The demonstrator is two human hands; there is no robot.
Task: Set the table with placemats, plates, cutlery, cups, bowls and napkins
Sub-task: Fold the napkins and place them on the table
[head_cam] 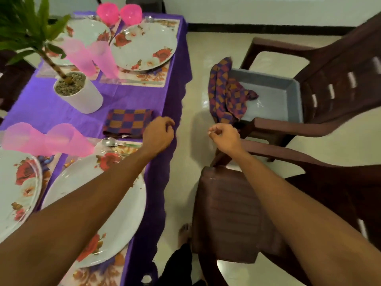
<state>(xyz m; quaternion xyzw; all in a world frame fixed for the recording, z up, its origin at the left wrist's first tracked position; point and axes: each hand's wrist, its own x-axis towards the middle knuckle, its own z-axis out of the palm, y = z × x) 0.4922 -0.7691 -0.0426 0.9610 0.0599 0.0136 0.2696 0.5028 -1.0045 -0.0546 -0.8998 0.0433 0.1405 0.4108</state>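
1. At the table's right edge, your left hand (159, 133) hangs loosely curled and empty, just right of the folded napkin (127, 122).
2. Your right hand (224, 137), off the table, has fingers curled to the thumb; nothing shows in them.
3. Step, as judged: napkins. One laid; plates (144, 44) and cups (61, 139) already out.
4. Next move likely calls for a reach right and far to the loose napkin (226, 93), crumpled over the rim of the grey tray (276, 96) on a chair (329, 79).
5. Both napkins: checked purple, orange and red cloth; probably limp, needing a fold.
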